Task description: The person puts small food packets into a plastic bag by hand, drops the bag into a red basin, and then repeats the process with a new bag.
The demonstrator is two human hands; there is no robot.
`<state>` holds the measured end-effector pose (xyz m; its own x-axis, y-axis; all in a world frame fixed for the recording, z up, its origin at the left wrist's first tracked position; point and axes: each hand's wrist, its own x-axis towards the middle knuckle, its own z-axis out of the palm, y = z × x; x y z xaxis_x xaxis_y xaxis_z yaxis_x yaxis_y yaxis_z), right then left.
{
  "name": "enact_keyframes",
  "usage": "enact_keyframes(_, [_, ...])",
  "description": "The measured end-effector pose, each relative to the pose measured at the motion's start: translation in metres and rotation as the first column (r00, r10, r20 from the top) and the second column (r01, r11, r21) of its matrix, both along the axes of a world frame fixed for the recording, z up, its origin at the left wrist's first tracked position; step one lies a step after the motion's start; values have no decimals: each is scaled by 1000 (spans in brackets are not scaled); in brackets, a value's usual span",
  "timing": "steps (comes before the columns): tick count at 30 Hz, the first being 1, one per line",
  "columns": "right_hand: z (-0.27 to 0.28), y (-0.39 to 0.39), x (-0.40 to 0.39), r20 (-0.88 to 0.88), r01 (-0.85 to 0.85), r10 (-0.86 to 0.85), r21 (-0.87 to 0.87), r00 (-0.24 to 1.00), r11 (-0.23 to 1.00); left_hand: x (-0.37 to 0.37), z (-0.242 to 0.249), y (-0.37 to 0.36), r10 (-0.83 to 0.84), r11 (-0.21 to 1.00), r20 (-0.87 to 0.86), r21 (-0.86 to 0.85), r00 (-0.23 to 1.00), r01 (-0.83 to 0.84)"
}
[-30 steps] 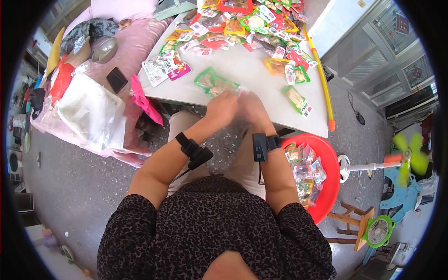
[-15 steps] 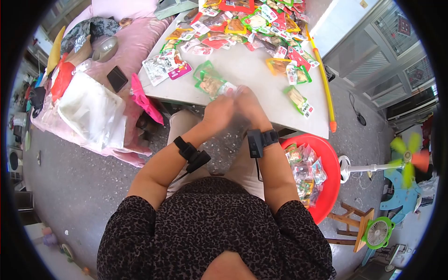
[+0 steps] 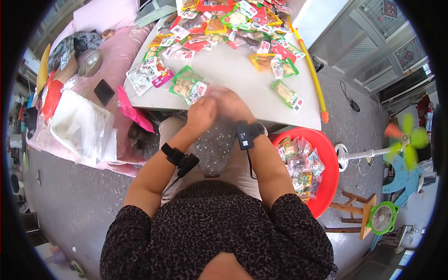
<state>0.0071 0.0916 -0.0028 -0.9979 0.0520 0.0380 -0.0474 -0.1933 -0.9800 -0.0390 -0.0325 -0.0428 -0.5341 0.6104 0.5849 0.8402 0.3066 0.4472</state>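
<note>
Evidently the work sits at the near edge of the white table (image 3: 233,70). The left hand (image 3: 202,113) is there, knuckles up, fingers curled in; the tips are hidden, so I cannot tell whether they pinch anything. The right hand (image 3: 228,103) is right beside it, blurred; whether its fingers are spread or pressed together, I cannot tell.

Just beyond the left hand: a clear, green-edged plastic food pouch with a white label (image 3: 185,85), lying on the table near that edge, labelled end toward the hands, presumably for easy reach. Whether the hand touches it is unclear.

Along the far edge, a heap of red, orange and green packets (image 3: 217,29), pushed back, I'd judge, to leave working space in front. White foil packs (image 3: 140,80) by the left edge. A second green-edged pouch (image 3: 283,94) toward the near right corner; a long yellow pole (image 3: 310,68) down the right edge, perhaps as a barrier.

Below that corner, a round red plastic tub (image 3: 330,170) holding more packets, within the right arm's reach. Possible hindrances: the bright pink plastic bag (image 3: 135,112) at the near left corner, and the cables from black wrist units (image 3: 187,164).
</note>
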Motion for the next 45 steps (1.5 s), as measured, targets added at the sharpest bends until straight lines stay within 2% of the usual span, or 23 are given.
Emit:
enact_keyframes(1, [-2, 7, 2, 26, 8, -9, 29, 1000, 1000, 0, 0, 0, -1, 1000, 17, 1, 1000, 1])
enact_keyframes(3, [-19, 34, 0, 235, 31, -2, -122, 972, 992, -1, -1, 0, -2, 1000, 54, 3, 999, 2])
enact_keyframes(5, [-5, 62, 10, 380, 140, -114, -41, 918, 989, -5, -9, 2, -6, 1000, 93, 7, 996, 6])
enact_keyframes(7, [-11, 101, 16, 179, 283, -278, 1, 944, 959, -9, -15, 4, 0, 1000, 126, -8, 992, 1])
enact_keyframes(8, [-13, 121, 15, 103, 394, -407, 125, 908, 911, -9, -18, 7, 2, 1000, 142, -16, 990, 0])
enact_keyframes(9, [-15, 140, 13, 12, 500, -517, 236, 856, 833, -9, -18, 8, 6, 1000, 142, -24, 990, -3])
enact_keyframes(10, [-23, 160, 6, -71, 588, -622, 422, 780, 690, -9, -18, 10, 13, 999, 142, -32, 990, -8])
enact_keyframes(12, [-32, 188, -6, -301, 670, -730, 687, 614, 281, -10, -20, 11, 24, 998, 146, -68, 989, -14])
enact_keyframes(15, [-31, 201, -12, -372, 481, -723, 874, 582, -63, -12, -25, 10, 33, 991, 147, -135, 989, -13])
enact_keyframes(16, [-29, 200, -16, -260, 335, -790, 939, 555, -74, -9, -23, 10, 29, 989, 141, -146, 990, -8])
enact_keyframes(19, [-25, 196, -20, -135, 110, -832, 990, 538, -90, -6, -10, 7, -39, 989, 58, -141, 998, 47])
enact_keyframes(23, [-52, 227, -23, -183, 52, -729, 979, 659, -199, -8, -10, 7, -64, 988, 20, -139, 998, 66])
enact_keyframes(24, [-50, 226, -19, -220, 49, -689, 964, 691, -260, -7, -10, 6, -61, 988, 25, -141, 998, 64])
enact_keyframes(27, [-45, 233, -13, -209, 108, -700, 976, 683, -187, -7, -8, 7, -60, 990, 33, -122, 998, 64])
enact_keyframes(30, [-34, 238, -2, -261, 117, -721, 963, 642, -244, -6, -9, 6, -64, 993, 22, -94, 998, 65])
enact_keyframes(33, [-13, 238, 12, -291, 190, -737, 957, 610, -220, -6, -8, 5, -74, 990, -6, -120, 997, 73])
enact_keyframes(34, [-6, 238, 18, -332, 278, -750, 939, 573, -203, -5, -7, 4, -69, 989, -6, -132, 998, 68])
enact_keyframes(37, [-5, 255, 33, -425, 618, -729, 786, 537, -3, -5, -10, 6, -19, 992, 77, -126, 997, 29])
enact_keyframes(38, [-7, 263, 37, -332, 641, -747, 751, 576, 160, -6, -13, 7, 0, 993, 120, -118, 993, 14])
enact_keyframes(40, [28, 213, 49, -136, 752, -799, 456, 586, 475, -8, -20, 9, 19, 993, 151, -121, 988, 0])
enact_keyframes(41, [39, 185, 56, -33, 769, -790, 259, 612, 585, -8, -21, 9, 30, 992, 170, -127, 985, -8])
enact_keyframes(44, [49, 136, 73, 88, 660, -659, 25, 747, 751, -8, -18, 7, 32, 992, 240, -123, 970, -2])
enact_keyframes(45, [35, 134, 77, 124, 639, -634, -8, 764, 769, -10, -18, 7, 11, 996, 246, -85, 969, 10])
